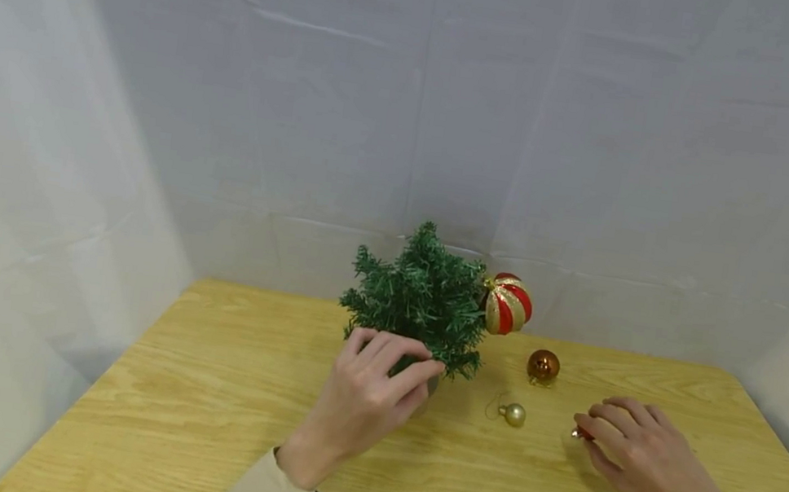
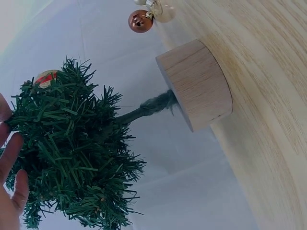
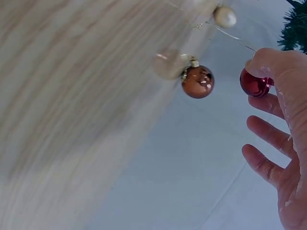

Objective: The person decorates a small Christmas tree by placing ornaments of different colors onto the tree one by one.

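A small green artificial tree (image 1: 419,297) on a round wooden base (image 2: 196,86) stands at the back middle of the wooden table (image 1: 198,402). My left hand (image 1: 391,356) curls its fingers (image 2: 12,177) over the tree's lower front branches. A red-and-gold striped ball (image 1: 508,303) hangs on the tree's right side. My right hand (image 1: 589,430) pinches a small red ball (image 3: 254,84) between thumb and forefinger, low over the table at the right; its other fingers are spread. A copper ball (image 1: 543,366) and a small gold ball (image 1: 513,414) lie on the table between the hands.
White cloth walls (image 1: 410,117) close in the table at the back and both sides. The copper ball (image 3: 197,81) and gold ball (image 3: 224,17) lie just left of my right hand. Bare wood stretches across the front and left.
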A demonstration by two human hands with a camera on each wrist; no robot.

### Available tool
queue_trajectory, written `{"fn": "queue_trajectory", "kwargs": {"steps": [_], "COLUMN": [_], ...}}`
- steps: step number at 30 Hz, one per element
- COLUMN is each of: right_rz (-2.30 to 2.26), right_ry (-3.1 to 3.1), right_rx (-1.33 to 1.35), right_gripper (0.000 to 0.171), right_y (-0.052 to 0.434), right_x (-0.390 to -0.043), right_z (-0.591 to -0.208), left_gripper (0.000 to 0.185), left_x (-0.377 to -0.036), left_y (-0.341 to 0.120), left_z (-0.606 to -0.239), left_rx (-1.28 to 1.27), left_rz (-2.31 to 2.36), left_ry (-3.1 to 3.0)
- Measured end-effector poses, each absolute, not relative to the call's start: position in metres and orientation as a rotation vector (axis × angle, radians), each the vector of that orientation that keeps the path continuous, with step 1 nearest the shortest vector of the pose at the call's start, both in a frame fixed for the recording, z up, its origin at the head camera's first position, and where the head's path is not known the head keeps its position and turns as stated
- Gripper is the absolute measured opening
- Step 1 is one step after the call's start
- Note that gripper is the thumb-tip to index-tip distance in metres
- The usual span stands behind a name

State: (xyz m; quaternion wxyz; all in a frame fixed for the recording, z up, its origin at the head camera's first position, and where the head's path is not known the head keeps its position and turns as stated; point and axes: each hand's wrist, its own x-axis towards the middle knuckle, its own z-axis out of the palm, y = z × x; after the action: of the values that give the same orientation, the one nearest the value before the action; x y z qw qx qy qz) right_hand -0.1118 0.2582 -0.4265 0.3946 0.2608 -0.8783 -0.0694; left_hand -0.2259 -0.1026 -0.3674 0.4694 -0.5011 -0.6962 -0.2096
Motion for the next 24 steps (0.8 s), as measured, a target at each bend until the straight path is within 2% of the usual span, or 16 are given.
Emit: {"fn": "queue_trajectory", "kwargs": {"steps": [24], "right_rz": [-0.119], "right_ry": [-2.210], "right_rx": [0.678], "right_gripper": [0.048], "right_y": [0.231], "right_x": [-0.112], "right_z": [-0.399], "left_gripper": [0.017], "left_x": [-0.224], "left_y": [-0.103], "left_z": [-0.368], "left_rx": [-1.227], "left_rz": [-0.545], "left_ry": [-1.716]}}
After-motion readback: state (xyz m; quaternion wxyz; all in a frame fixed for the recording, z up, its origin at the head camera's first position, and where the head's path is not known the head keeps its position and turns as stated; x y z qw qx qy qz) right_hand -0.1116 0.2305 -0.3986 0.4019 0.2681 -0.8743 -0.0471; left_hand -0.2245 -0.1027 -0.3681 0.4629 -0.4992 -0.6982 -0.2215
